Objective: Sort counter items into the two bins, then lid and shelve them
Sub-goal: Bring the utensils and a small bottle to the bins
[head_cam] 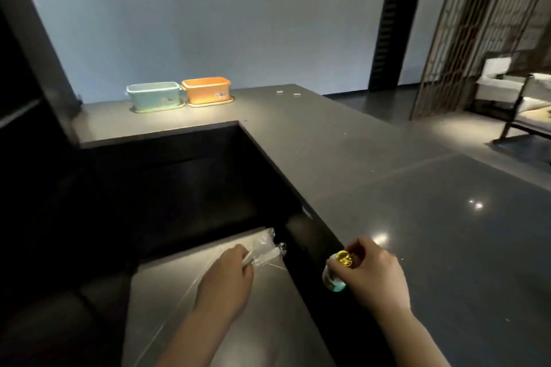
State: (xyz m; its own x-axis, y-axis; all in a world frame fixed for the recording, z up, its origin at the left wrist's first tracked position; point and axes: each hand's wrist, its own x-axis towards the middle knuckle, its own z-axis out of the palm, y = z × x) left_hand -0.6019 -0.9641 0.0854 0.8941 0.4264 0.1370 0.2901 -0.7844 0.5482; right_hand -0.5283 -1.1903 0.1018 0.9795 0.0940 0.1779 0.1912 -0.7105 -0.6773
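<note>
Cut off at the near edge: both forearms. Half hidden under the right hand (374,274): a small bottle (335,275), label unreadable. Too small to tell: far bins' stickers.

Both bare forearms reach forward, low in view. The left hand (226,280) shows its back, fingers curled in a pinch. The right hand (372,274) sits slightly farther out, fingers and thumb curled in a grip.

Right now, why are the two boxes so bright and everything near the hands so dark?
In the head view, light pools on the green bin and orange bin; the recess beside the left hand sits in shadow; glare spots dot the floor; the wide lens bends straight edges.
</note>
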